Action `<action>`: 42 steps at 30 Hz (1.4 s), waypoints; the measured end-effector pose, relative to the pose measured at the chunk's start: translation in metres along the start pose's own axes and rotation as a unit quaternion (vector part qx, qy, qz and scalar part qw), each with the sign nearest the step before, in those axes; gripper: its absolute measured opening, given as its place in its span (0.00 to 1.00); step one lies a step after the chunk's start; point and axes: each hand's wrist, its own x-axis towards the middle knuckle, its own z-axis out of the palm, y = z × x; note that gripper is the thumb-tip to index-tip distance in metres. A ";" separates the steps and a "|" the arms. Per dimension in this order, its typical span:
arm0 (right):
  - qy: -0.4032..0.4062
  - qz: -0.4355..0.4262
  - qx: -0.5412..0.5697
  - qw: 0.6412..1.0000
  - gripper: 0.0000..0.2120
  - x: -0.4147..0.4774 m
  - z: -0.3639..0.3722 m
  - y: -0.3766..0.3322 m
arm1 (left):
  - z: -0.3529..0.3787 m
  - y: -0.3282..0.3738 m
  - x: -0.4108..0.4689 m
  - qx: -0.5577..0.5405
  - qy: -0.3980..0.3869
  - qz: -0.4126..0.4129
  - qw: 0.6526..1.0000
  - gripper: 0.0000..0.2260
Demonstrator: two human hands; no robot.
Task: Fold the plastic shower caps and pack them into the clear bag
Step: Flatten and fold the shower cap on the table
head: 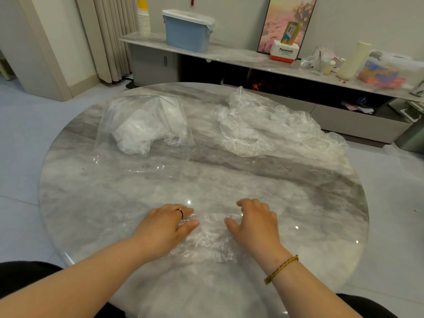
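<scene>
A crumpled clear shower cap [210, 239] lies on the round marble table [321, 203] near its front edge. My left hand [165, 226] rests on the cap's left side with fingers laid fairly flat. My right hand [252, 223] presses on its right side, fingers bent over the plastic. A clear bag [146, 129] lies at the table's back left, with folded white caps inside it. A loose heap of unfolded shower caps [275, 125] sits at the back right.
Behind the table runs a low marble-topped cabinet [229, 56] carrying a blue lidded bin [188, 31], a stack of paper cups [143, 17], a small Panasonic box [284, 51] and other clutter. A curtain [110, 37] hangs at back left.
</scene>
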 end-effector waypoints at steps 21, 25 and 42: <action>0.143 -0.027 0.314 0.938 0.16 0.004 -0.011 -0.004 | -0.020 0.017 0.013 -0.363 -0.011 -0.104 0.926 0.07; 0.097 0.107 0.439 0.887 0.13 0.002 -0.016 -0.008 | -0.028 0.018 0.012 -0.469 0.062 -0.142 0.870 0.08; -0.037 0.027 0.601 0.798 0.12 -0.004 -0.010 -0.030 | -0.036 0.036 0.010 -0.515 0.133 -0.078 0.843 0.07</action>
